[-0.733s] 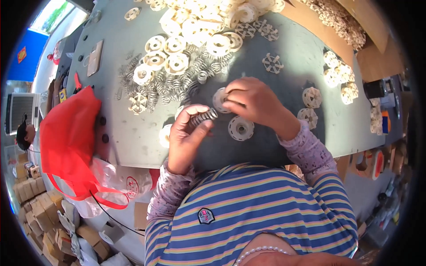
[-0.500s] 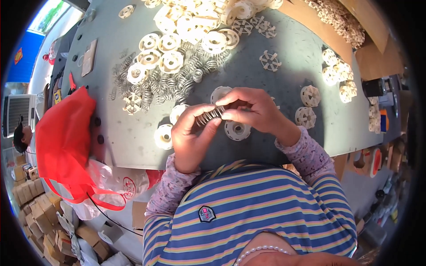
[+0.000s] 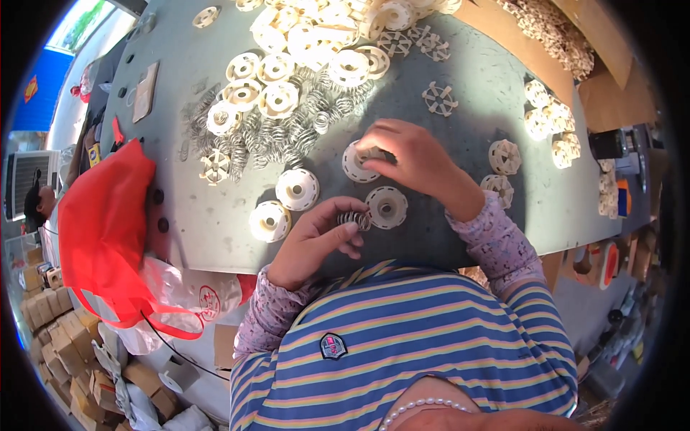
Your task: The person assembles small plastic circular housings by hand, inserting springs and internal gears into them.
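Note:
Several metal coil springs (image 3: pixel 353 220) lie nested in a row in my left hand (image 3: pixel 314 241), its fingers curled round them close to the table's front edge. My right hand (image 3: pixel 417 161) is closed in a pinch over the middle of a white round plastic wheel (image 3: pixel 354 169); its fingers hide what they hold there. Just below that wheel sits another white wheel (image 3: pixel 387 207) with a hollow centre, beside the springs. To the left, two more white wheels, one (image 3: pixel 297 189) farther and one (image 3: pixel 270 221) nearer, rest on the grey table.
A heap of coil springs (image 3: pixel 273 136) spreads beyond my hands, with a pile of white wheels (image 3: pixel 305 36) behind it. Spoked discs (image 3: pixel 439 98) lie to the right, near stacked pieces (image 3: pixel 550 118). A red bag (image 3: pixel 108 208) hangs at the left edge; a phone (image 3: pixel 144 92) lies farther back.
My hands have moved apart. The right has left the spring row and gone up to the far wheel; the left has dropped nearer me with the springs, uncovering the left wheels.

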The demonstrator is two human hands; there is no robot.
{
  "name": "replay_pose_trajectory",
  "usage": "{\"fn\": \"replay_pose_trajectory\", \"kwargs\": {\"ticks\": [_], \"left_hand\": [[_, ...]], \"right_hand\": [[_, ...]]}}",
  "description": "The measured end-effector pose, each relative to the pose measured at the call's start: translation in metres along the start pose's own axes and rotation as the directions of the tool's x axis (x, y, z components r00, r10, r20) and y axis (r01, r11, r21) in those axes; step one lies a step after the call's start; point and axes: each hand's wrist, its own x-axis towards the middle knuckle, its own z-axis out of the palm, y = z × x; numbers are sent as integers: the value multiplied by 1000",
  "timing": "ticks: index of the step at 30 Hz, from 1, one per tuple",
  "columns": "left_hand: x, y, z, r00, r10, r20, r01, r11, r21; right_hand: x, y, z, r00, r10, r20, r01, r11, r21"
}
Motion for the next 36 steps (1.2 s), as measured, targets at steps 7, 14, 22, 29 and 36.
{"fn": "replay_pose_trajectory", "kwargs": {"ticks": [7,14,22,29,36], "left_hand": [[-24,-20,-7,918,331,-217,-284,933,221],[-47,-31,-27,775,490,-399,-397,868,297],[-64,-54,-34,711,498,-497,-414,867,277],[-39,-29,-9,581,802,-139,-546,511,664],[-52,-20,-38,988,-90,-129,46,950,-310]], "right_hand": [[-2,0,3,997,-32,76,39,995,-89],[5,-35,45,956,-271,111,290,929,-230],[-28,-77,41,966,-194,173,200,980,-15],[-37,-77,39,940,173,295,-321,747,583],[-29,-72,24,909,-416,8,408,896,176]]}}
